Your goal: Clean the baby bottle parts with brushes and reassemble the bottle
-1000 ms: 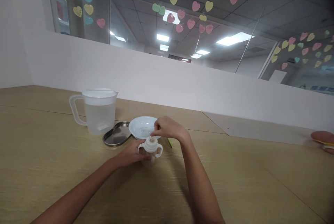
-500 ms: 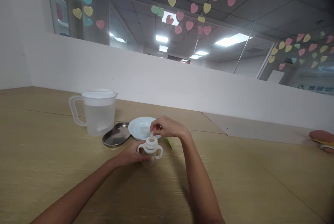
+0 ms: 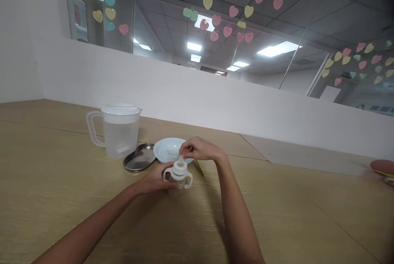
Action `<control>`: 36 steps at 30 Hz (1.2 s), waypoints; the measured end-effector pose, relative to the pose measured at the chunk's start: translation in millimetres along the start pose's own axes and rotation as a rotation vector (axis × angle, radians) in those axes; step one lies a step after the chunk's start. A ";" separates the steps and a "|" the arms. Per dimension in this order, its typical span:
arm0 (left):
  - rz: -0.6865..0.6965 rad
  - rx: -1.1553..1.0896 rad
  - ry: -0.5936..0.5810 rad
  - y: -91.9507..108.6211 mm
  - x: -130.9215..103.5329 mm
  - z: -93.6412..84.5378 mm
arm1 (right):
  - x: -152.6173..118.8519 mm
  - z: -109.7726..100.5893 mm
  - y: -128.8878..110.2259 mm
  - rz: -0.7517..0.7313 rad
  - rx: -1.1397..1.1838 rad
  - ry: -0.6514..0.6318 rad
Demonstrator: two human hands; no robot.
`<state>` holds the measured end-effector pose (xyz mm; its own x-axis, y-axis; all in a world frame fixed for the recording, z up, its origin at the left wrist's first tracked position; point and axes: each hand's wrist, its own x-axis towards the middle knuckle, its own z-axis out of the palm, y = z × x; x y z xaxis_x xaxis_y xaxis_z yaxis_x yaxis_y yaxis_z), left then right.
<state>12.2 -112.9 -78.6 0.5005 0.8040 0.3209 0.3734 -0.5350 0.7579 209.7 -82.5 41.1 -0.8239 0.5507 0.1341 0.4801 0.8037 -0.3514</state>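
Observation:
A clear baby bottle (image 3: pixel 179 177) with a white collar and two white side handles stands on the table before me. My left hand (image 3: pixel 158 178) is closed around its left side, near the handle, with the thumb across the front. Above the collar rises the bottle's translucent nipple (image 3: pixel 181 160). My right hand (image 3: pixel 197 149) pinches the nipple's tip between thumb and fingers from the right. Right behind the bottle is a white bowl (image 3: pixel 164 145), partly covered by my right hand; something thin and clear lies in it.
Left of the bowl lies a kidney-shaped metal tray (image 3: pixel 140 158). Behind it stands a lidded translucent pitcher (image 3: pixel 120 133). A thin green object (image 3: pixel 199 167) lies right of the bottle. Reddish and yellow items (image 3: pixel 383 167) sit at the far right, by the white wall (image 3: pixel 197 96).
The view has shifted slightly, moving everything a little to the right. Both hands keep their hold on the bottle; at the nipple, my right fingers have moved only slightly.

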 end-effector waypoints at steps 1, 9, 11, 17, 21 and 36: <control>-0.013 -0.019 -0.011 -0.9 0.0 -0.7 | -0.2 -0.3 -0.2 0.000 0.004 0.008; -0.021 -0.222 -0.059 -0.3 1.1 -6.8 | -8.3 -5.0 -1.0 0.078 0.135 0.127; -0.013 -0.202 0.008 0.5 1.9 -10.1 | -11.4 -7.2 -1.3 0.074 0.131 0.176; 0.068 0.011 0.390 -0.8 2.9 -20.1 | -19.7 -14.1 -4.5 0.054 0.165 0.375; 0.166 0.065 0.503 7.7 8.9 -20.1 | -19.8 -15.1 -3.8 0.032 0.227 0.571; 0.273 0.085 0.673 40.2 69.7 -17.1 | 9.3 -5.9 8.8 0.115 0.826 0.930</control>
<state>48.7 -73.9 -16.0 0.0066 0.6099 0.7924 0.3773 -0.7354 0.5629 208.1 -69.0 44.7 -0.1033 0.8291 0.5495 -0.0744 0.5444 -0.8355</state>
